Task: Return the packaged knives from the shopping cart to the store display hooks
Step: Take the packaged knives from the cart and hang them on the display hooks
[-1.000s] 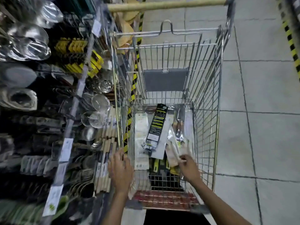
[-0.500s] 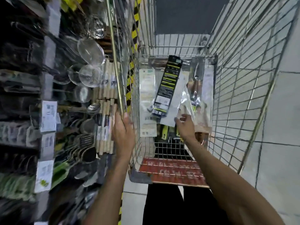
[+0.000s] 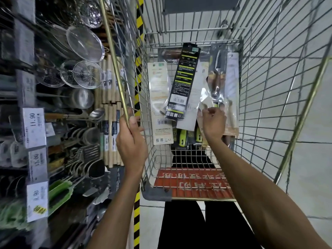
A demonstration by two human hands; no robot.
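Several packaged knives lie in the wire shopping cart [image 3: 260, 97]. A black-and-yellow knife package [image 3: 183, 81] rests on top in the middle, beside a white carded package [image 3: 159, 97] on its left. A clear-wrapped knife package [image 3: 218, 76] lies at the right. My right hand [image 3: 212, 124] is inside the cart and pinches the near end of that clear package. My left hand [image 3: 130, 141] grips the cart's left top rail. Green-handled knives [image 3: 182, 139] show underneath the pile.
Store shelving on the left holds wire strainers [image 3: 84, 74], ladles, wooden rolling pins [image 3: 109, 123] and spatulas, with price tags [image 3: 34, 126] along the edge. Yellow-black tape [image 3: 137, 230] marks the floor by the shelf. Grey tiled floor lies to the right.
The view has closed in on the cart. My right hand has shifted from the pile's middle to the clear package on the right. My left hand stays on the rail.
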